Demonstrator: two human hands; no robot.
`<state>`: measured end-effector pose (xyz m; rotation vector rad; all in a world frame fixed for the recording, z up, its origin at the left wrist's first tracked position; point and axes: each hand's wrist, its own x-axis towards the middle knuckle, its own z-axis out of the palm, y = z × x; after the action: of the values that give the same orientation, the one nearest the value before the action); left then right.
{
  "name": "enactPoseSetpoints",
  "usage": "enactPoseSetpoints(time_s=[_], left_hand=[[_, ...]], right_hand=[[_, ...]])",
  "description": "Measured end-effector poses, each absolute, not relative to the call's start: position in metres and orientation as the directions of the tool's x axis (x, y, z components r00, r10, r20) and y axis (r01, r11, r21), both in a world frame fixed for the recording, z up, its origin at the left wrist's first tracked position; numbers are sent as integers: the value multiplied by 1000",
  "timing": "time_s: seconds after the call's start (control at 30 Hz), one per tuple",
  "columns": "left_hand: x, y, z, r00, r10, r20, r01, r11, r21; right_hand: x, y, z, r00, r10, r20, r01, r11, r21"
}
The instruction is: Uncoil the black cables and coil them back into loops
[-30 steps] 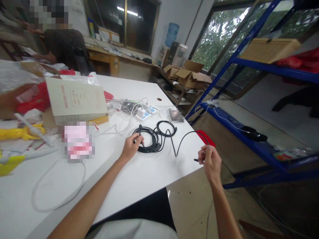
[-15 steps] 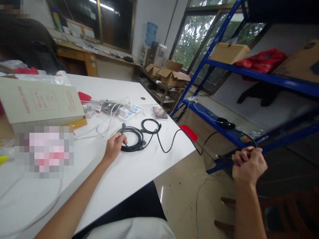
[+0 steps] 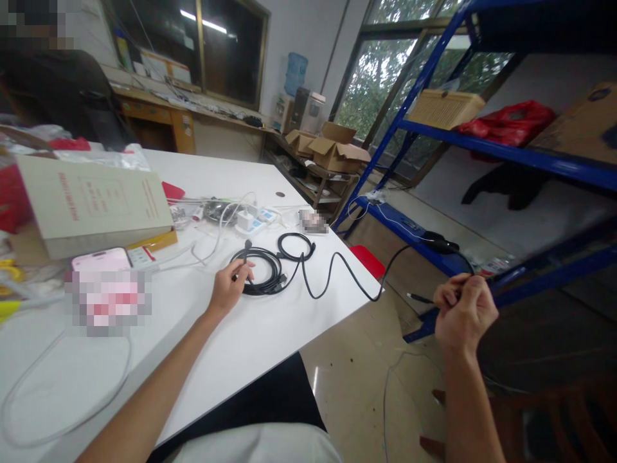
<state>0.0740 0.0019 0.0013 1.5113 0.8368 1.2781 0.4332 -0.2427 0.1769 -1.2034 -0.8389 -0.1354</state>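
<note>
A black cable (image 3: 315, 298) lies partly coiled on the white table (image 3: 260, 341). My left hand (image 3: 230, 283) pinches it close to a plug end (image 3: 248, 245) that sticks up by the larger coil. Beside that coil is a smaller loop (image 3: 296, 235) of black cable. From the loops the cable runs in waves to the right, past the table edge. My right hand (image 3: 466, 312) is closed round its far part in the air off the table, and another connector (image 3: 418, 298) pokes out to the left of the fist.
A phone with a pink screen (image 3: 102, 260), a pale box (image 3: 96, 199) and a white power strip (image 3: 255, 220) are on the table. To the right stands a blue metal shelf (image 3: 501, 141). A person (image 3: 53, 90) sits at the back left.
My right hand has come slightly left and closer to the table with the cable. My left hand keeps its pinch by the coil. The view has shifted a little.
</note>
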Motion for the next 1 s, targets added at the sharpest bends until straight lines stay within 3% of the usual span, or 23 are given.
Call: enactPoseSetpoints(time_s=[0.27, 0.43, 0.5, 0.63, 0.77, 1.0], left_hand=[[93, -15, 11, 305, 932, 197, -291, -105, 951], [108, -19, 13, 441, 897, 40, -445, 180, 877], [110, -20, 15, 506, 862, -29, -497, 319, 807], [104, -21, 21, 650, 741, -166, -564, 617, 548], [97, -20, 26, 687, 703, -184, -581, 684, 441], [89, -23, 37, 727, 683, -72, -643, 714, 276]], right_hand=[[389, -208, 146, 485, 507, 713, 695, 272, -666], [344, -186, 118, 146, 685, 714, 808, 333, -485], [326, -176, 106, -41, 727, 685, 832, 405, -380], [296, -156, 82, -329, 728, 602, 858, 497, -131], [278, -139, 61, -485, 742, 462, 853, 518, 64], [276, -128, 44, -516, 758, 398, 849, 516, 117]])
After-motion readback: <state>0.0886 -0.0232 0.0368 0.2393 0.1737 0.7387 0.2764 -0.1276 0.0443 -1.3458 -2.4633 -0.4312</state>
